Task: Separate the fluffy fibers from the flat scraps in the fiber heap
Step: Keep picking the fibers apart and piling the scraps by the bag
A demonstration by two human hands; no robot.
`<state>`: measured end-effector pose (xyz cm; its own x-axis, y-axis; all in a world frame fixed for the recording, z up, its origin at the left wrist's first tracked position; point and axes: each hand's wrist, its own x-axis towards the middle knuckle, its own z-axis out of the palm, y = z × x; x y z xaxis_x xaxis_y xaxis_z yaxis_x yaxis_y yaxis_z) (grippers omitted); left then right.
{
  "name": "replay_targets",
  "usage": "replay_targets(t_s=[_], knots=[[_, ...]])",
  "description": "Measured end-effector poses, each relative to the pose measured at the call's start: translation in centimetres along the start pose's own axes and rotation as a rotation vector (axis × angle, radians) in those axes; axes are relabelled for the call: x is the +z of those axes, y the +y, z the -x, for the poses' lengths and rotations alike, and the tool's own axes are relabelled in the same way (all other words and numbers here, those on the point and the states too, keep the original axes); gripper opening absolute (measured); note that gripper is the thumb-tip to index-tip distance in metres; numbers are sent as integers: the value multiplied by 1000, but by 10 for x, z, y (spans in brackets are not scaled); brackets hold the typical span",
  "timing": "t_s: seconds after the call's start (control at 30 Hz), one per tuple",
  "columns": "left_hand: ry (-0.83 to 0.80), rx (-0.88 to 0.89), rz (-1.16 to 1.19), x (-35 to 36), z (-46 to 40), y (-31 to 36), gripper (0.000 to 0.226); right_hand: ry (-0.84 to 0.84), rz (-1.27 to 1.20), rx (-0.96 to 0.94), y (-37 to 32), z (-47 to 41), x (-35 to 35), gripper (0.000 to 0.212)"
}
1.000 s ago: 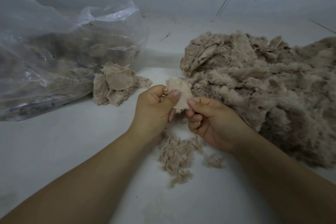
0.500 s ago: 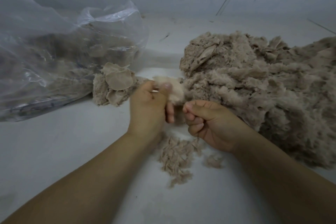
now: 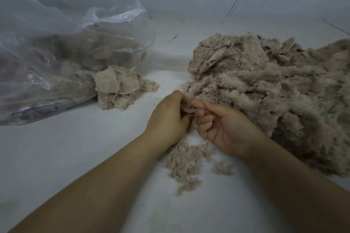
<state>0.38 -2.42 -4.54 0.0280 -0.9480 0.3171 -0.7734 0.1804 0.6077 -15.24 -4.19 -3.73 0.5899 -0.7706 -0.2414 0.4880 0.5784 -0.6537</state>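
- The left hand [image 3: 168, 119], which a second ago held a flat beige fabric scrap up with the right hand, carried it toward ten o'clock and has come back without it.
- That flat beige fabric scrap [image 3: 106, 83] now lies on top of the small beige pile of flat scraps [image 3: 121, 89], where only a rounder piece showed before.
- The right hand [image 3: 219, 125] has moved toward twelve o'clock; both hands now meet and pinch a small tuft of fluffy tan fiber [image 3: 188, 108] at the near edge of the big fluffy tan fiber heap [image 3: 274, 89].
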Motion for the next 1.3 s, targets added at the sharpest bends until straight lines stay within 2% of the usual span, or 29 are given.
replay_targets(t_s=[0.1,0.4,0.57,0.63,0.73,0.77,0.87,1.0,1.13,1.23,1.3], knots=[[6,-10,35,-2,0,0,23,19,-4,2,0,0,0,56],[53,-32,-85,-8,0,0,8,95,-26,-16,-1,-1,2,73],[16,32,-96,-4,1,3,13,75,-35,-6,-1,-1,1,68],[74,-4,123,-6,1,3,15,73,-47,-7,-1,-1,1,63],[207,-167,609,-11,0,5,22,91,-41,-18,0,-1,2,63],[238,-193,676,-12,0,5,24,96,-39,-19,0,-1,3,62],[238,-220,758,-13,0,7,26,82,-36,-19,-1,-1,2,55],[76,-230,952,-11,5,14,26,-8,47,-35,-1,2,3,33],[19,-187,981,-11,6,13,27,-37,110,-51,0,3,4,26],[6,-210,965,-12,6,12,26,-15,121,-54,-1,4,5,10],[-7,-227,996,-13,6,11,27,6,111,-61,-1,4,5,9]])
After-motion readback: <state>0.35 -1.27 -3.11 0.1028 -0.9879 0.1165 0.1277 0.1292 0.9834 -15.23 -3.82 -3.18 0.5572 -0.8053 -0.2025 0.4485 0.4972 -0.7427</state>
